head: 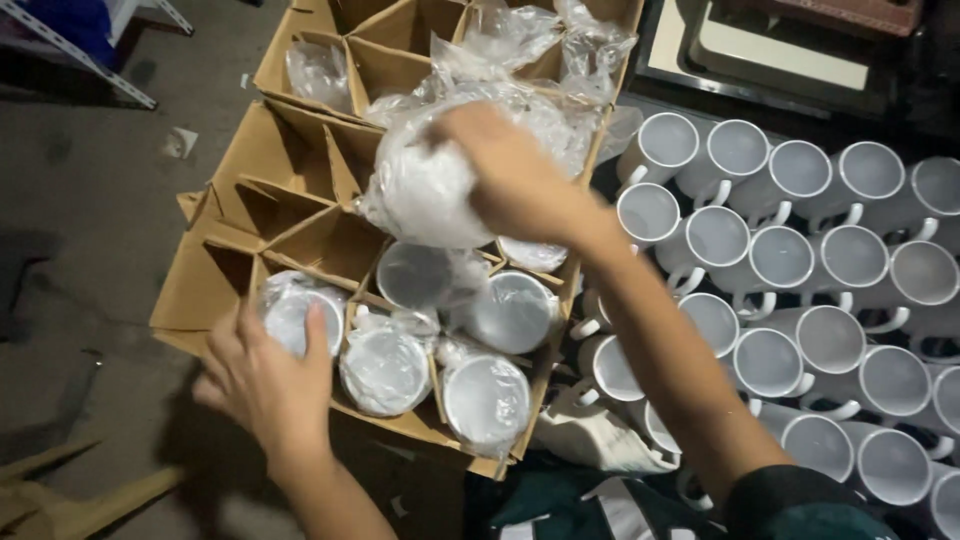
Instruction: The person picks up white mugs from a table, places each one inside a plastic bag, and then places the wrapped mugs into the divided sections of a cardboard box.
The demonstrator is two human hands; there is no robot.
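A plastic-wrapped mug (425,185) is gripped by the closed right hand (510,170) above the divided carton (215,270). At 7 o'clock, another wrapped mug (290,315) is touched by the half-open left hand (265,375); a firm grasp seems needed next

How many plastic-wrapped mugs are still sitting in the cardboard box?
6 visible: wrapped mugs under the left hand. Others may be hidden.

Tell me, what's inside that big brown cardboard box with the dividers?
The brown cardboard box holds white mugs wrapped in clear plastic, one per compartment. Several compartments look empty. The right hand lifts one wrapped mug, hiding what lies beneath it.
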